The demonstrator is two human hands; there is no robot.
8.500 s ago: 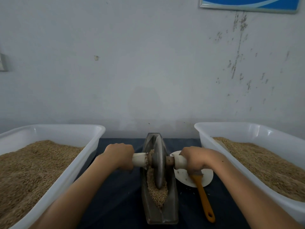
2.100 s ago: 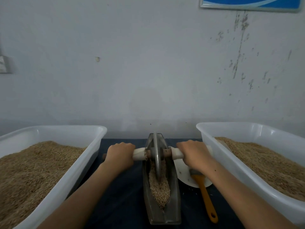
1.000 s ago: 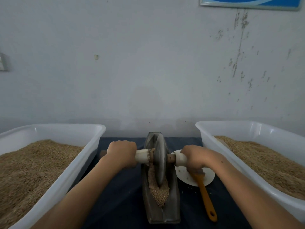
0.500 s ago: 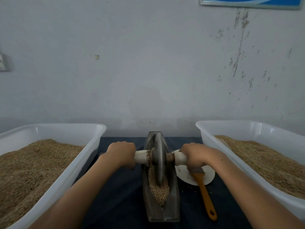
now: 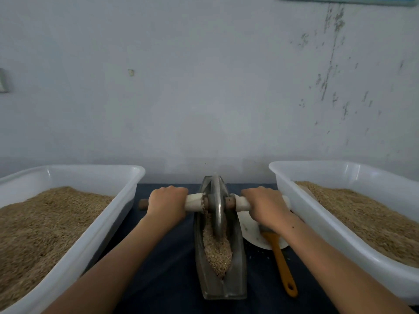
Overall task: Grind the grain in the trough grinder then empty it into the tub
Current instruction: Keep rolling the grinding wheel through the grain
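A grey metal trough grinder (image 5: 235,282) lies lengthwise on the dark cloth between two tubs. Its metal wheel (image 5: 217,205) stands upright in the far half of the trough, on a wooden axle with white-wrapped handles. My left hand (image 5: 167,203) grips the left handle and my right hand (image 5: 265,206) grips the right handle. Tan grain (image 5: 216,252) fills the near half of the trough, in front of the wheel. A white tub (image 5: 118,207) with grain stands at the left, and another white tub (image 5: 301,214) with grain at the right.
A white plate (image 5: 250,232) lies right of the trough, partly under my right forearm. An orange-handled brush (image 5: 281,266) rests with its head on the plate and its handle pointing toward me. A pale wall rises close behind the table.
Both hands have rolled the wheel away from me toward the trough's far end, uncovering more grain at the near end. Across the earlier frames the wheel rolled back and forth.
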